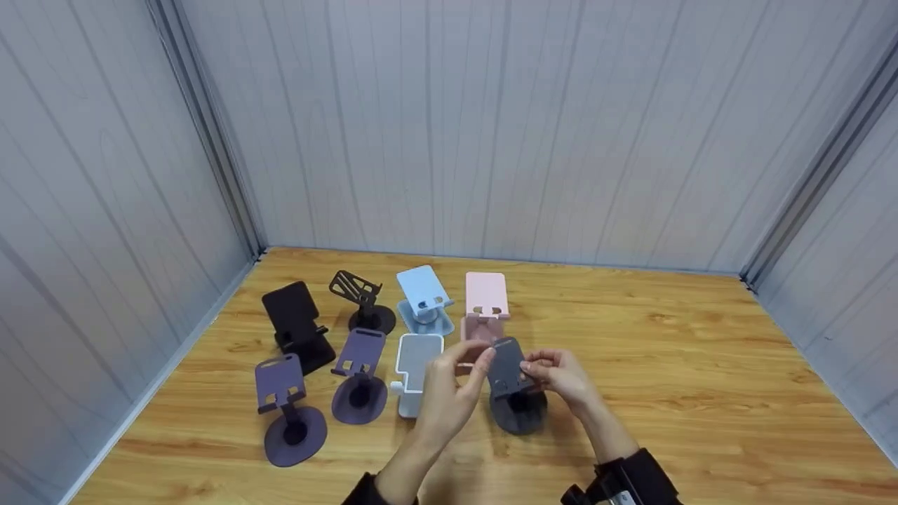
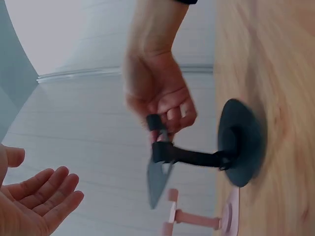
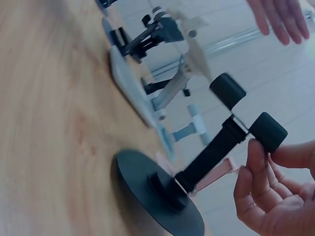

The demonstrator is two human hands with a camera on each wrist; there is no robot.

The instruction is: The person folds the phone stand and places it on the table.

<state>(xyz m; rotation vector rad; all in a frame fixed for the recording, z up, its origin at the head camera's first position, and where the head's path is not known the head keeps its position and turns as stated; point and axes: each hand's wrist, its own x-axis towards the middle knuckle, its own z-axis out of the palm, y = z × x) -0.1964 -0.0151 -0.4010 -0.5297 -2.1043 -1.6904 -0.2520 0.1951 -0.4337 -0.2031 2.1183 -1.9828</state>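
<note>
A dark grey phone stand (image 1: 506,363) stands on the table, its round base (image 3: 142,184) down and its plate tilted up on a short arm. My right hand (image 1: 565,379) pinches the right edge of that plate between thumb and fingers, near one of the front hooks (image 3: 268,132). On the plate's other side is my left hand (image 1: 449,389). In the left wrist view the fingers of the left hand (image 2: 42,201) are relaxed and apart from the stand, holding nothing.
Left of the hands stand a white phone stand (image 1: 421,354), two purple stands (image 1: 280,382), a black stand (image 1: 291,312) and a black openwork stand (image 1: 358,287). Behind are a light blue stand (image 1: 424,289) and a pink stand (image 1: 485,293). Pale panels (image 1: 491,140) wall the wooden table (image 1: 701,393).
</note>
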